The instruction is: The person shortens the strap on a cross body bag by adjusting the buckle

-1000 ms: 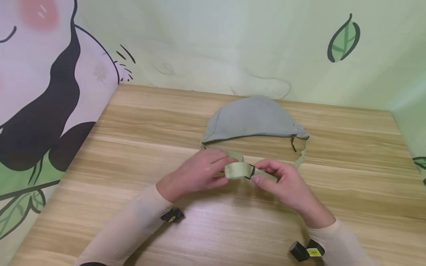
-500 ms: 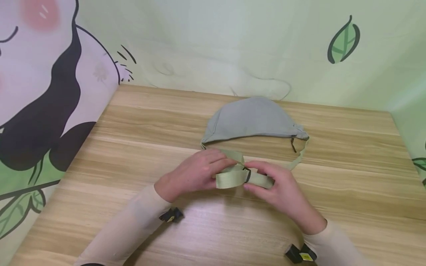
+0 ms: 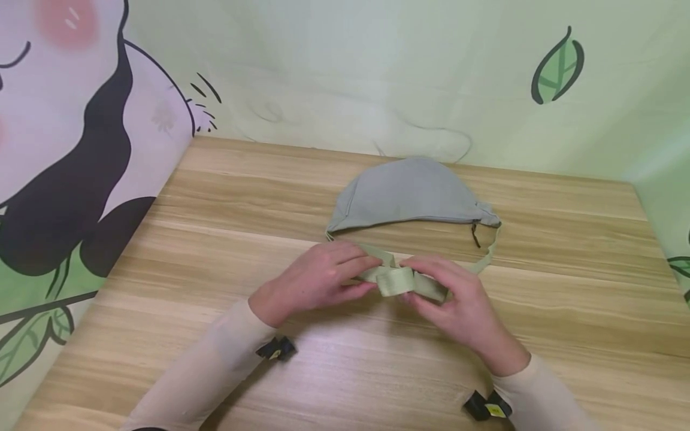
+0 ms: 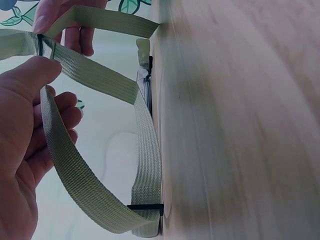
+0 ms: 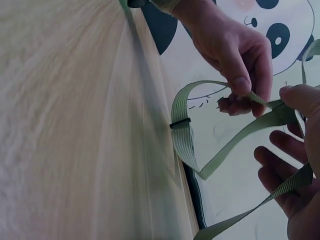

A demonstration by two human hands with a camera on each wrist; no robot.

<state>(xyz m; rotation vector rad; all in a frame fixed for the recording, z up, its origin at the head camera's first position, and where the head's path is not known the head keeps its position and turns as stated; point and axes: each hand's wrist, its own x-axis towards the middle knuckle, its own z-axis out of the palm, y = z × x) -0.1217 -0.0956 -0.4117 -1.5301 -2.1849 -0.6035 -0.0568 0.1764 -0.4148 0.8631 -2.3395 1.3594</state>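
A grey waist bag (image 3: 406,194) lies on the table with its curved side toward the wall. Its pale green webbing strap (image 3: 396,281) is lifted in front of it and folds into a loop between both hands. My left hand (image 3: 318,278) pinches the strap between thumb and fingers, left of the loop. On the right, my right hand (image 3: 463,299) grips the strap close to a black slider (image 4: 41,46), which the loop hides in the head view. A second black strap piece (image 4: 145,206) sits lower on the webbing in the left wrist view.
The wood-grain table (image 3: 215,197) meets a pale green printed wall (image 3: 334,72) behind the bag. A panda drawing (image 3: 108,137) covers the left wall. A black zipper pull (image 3: 475,233) hangs at the bag's right end.
The right hand has shifted slightly left. The strap loop swung out leftward, then back right, and now covers the black slider. The bag has stayed in place.
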